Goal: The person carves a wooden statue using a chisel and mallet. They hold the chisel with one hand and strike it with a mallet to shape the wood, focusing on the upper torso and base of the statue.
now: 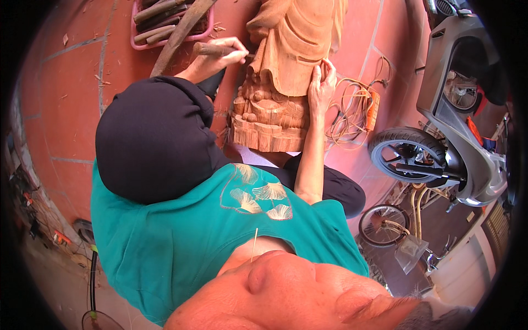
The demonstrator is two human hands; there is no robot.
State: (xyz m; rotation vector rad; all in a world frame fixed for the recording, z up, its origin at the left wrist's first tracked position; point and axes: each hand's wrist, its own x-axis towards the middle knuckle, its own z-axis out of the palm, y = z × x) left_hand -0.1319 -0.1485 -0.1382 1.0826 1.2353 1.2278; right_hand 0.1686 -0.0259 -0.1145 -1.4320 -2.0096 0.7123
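Note:
A wooden statue (300, 44) with carved robe folds lies before me, its rough, knobbly base (269, 126) nearest my body. My left hand (228, 54) is closed round the wooden handle of a carving chisel (212, 49). The tool points at the left side of the robe; its tip is small and hard to make out. My right hand (320, 85) rests against the robe's right edge, fingers stretched out and thumb apart. The upper end of the statue runs out of the picture.
A pink tray (137, 44) of wooden-handled tools stands at the far left, with a long wooden bar (179, 36) beside it. Right of the statue lies a tangled cord (346, 113) with an orange block (373, 110). A motorbike (456, 126) and a bicycle (385, 225) stand farther right.

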